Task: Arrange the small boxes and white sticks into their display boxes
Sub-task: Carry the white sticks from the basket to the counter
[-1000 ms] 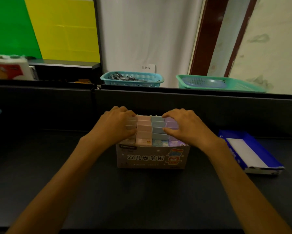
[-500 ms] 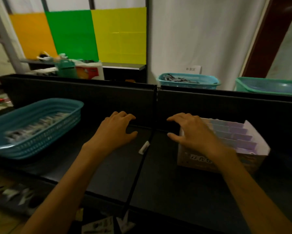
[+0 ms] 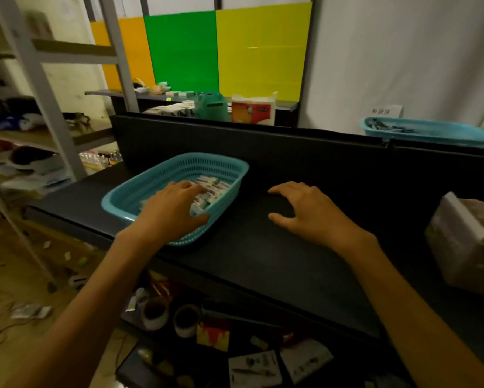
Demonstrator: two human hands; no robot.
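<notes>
A turquoise plastic basket (image 3: pixel 229 166) sits on the left part of the black table (image 3: pixel 263 256) and holds several small white boxes (image 3: pixel 215 187). My left hand (image 3: pixel 170 211) reaches into this basket with fingers spread over the boxes and the thumb at the basket's near rim; I cannot see a box held in it. My right hand (image 3: pixel 308 214) hovers over the bare table to the right of the basket, fingers loosely bent, holding nothing. The filled display box (image 3: pixel 464 242) is blurred at the right edge.
A black partition wall (image 3: pixel 319 158) runs along the table's far side. A second turquoise basket (image 3: pixel 431 133) stands behind it at the right. Metal shelving (image 3: pixel 39 79) rises at the left. Tape rolls (image 3: pixel 156 315) and cards lie on the lower shelf under the table edge.
My view swung left. Both hands left the filled display box, which slid to the right edge of view. My left hand moved into the turquoise basket; my right hand followed over the table.
</notes>
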